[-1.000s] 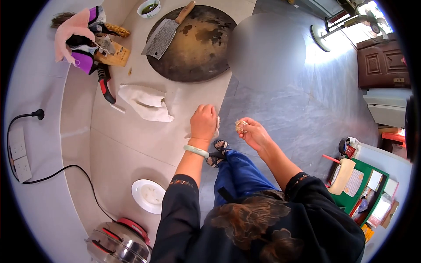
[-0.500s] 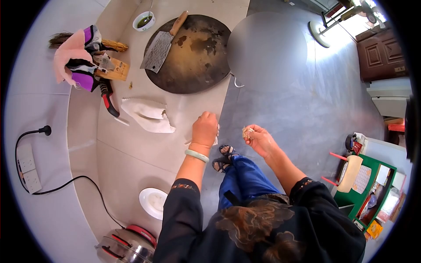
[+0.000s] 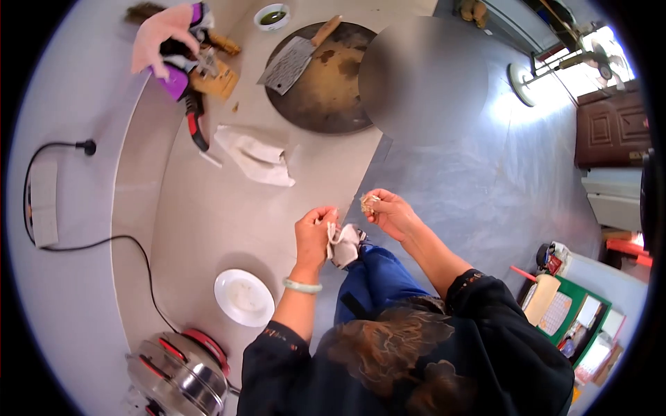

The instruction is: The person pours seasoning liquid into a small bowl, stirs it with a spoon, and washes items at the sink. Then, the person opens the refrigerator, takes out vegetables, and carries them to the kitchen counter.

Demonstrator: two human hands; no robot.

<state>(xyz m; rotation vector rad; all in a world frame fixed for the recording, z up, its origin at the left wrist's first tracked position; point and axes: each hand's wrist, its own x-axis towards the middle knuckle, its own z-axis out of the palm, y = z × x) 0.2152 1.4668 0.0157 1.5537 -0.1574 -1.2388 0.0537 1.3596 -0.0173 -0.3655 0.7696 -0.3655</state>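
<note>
Sitting between the thumb and fingertips of the right hand (image 3: 394, 216), a small pale clump (image 3: 368, 204) is poking out past the tips on the side facing the other hand. The right thumb and fingers are pressing together on it in a pinch; the clump is looking too small to make out what it consists of. The left hand (image 3: 314, 234) is holding a whitish cloth (image 3: 345, 246), which is hanging beside its fingers on the side toward the right hand, lower than the pinched clump. The left fingers are curling inward, their tips lying close to the thumb; whether those tips are gripping anything besides the cloth, I cannot tell. The two sets of fingertips are facing each other, near but apart.

Ahead of the left fingers and to their left, a white rag (image 3: 255, 156) is lying crumpled on the counter (image 3: 198, 208). Farther ahead of both hands, a round chopping board (image 3: 326, 104) is bearing a cleaver (image 3: 288, 66), and a bowl (image 3: 271, 17) is standing beyond it. Left of the left fingers and closer to the body, a plate (image 3: 225, 295) is resting on the counter, and a metal pot (image 3: 187, 378) is standing farther back.
</note>
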